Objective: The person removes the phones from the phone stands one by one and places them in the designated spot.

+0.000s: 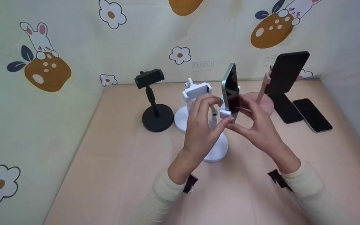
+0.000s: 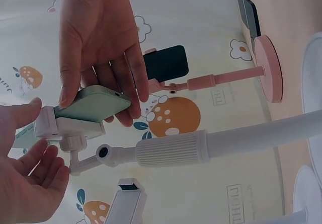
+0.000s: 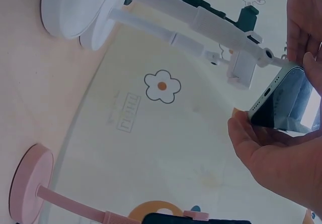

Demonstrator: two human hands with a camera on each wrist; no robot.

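Brace the white clamp as you square the green phone in it.
Your left hand curves thumb and fingers about the clamp; your right hand holds the phone between thumb and fingers. The phone stands upright atop the front white stand. Keeping the left steady while the right evens the phone's edges seems wisest: a lopsided seat could slip, or swivel the joint. Left of the front white stand are a second white stand and a black stand; right of it, a pink stand bears a dark phone, with two flat phones nearby.
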